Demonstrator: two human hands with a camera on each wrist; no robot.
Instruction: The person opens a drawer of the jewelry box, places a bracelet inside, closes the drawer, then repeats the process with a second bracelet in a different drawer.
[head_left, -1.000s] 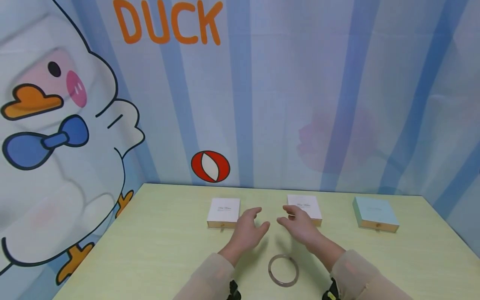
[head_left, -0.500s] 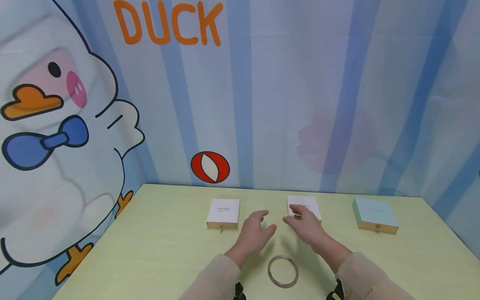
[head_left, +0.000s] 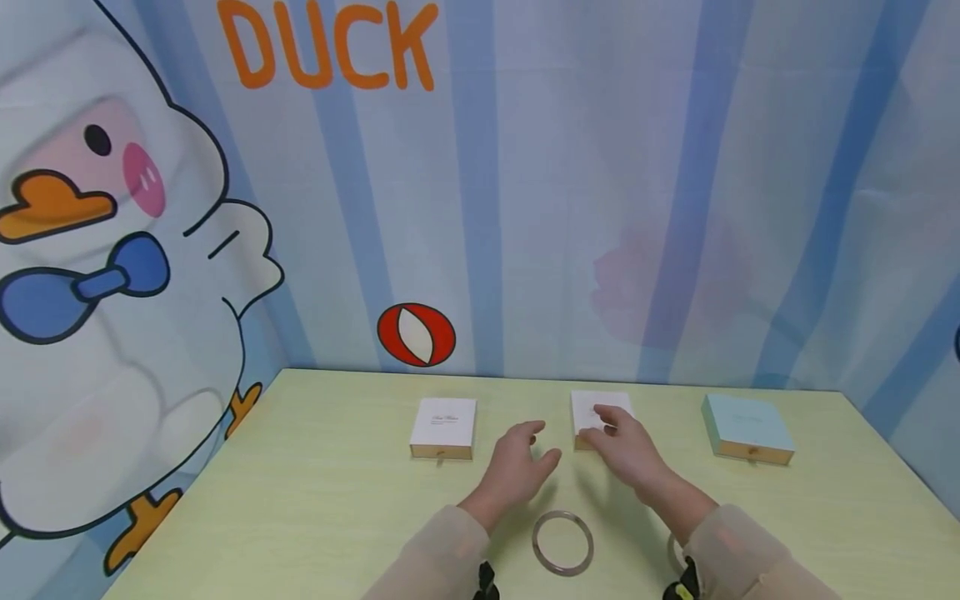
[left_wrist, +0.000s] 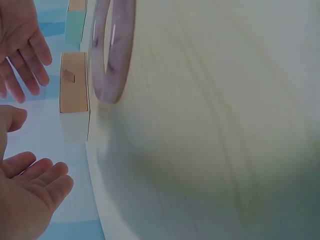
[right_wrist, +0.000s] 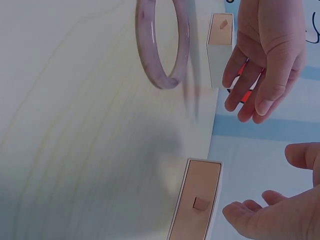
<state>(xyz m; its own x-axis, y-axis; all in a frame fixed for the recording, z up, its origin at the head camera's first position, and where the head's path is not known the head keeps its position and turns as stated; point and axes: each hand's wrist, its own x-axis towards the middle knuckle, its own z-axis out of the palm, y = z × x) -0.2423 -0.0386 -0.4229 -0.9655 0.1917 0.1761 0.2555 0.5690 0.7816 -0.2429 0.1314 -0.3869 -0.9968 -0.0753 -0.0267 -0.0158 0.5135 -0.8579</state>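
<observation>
My left hand [head_left: 517,467] hovers over the table with relaxed, slightly bent fingers and holds nothing. To its right, my right hand [head_left: 632,450] is held in the air the same way and overlaps the middle white box [head_left: 588,408] in the head view. A pale purple-grey bangle [head_left: 562,543] lies between my forearms, nearer to me than the hands. It shows up close in both wrist views, as the mottled bangle [left_wrist: 120,55] on the left. Part of a second ring [head_left: 673,552] peeks out beside my right sleeve, which hides most of it.
A white box [head_left: 442,425] with a tan drawer front stands at the back left of the pale yellow table [head_left: 315,483]. A mint-green box [head_left: 750,425] stands at the back right. Behind the table hangs a striped blue cloth [head_left: 525,208] with a duck print.
Both hands have drifted rightward, and the right hand now covers more of the middle box's face. Beside the right sleeve, part of a second ring has come into view. The bangle stays put.
</observation>
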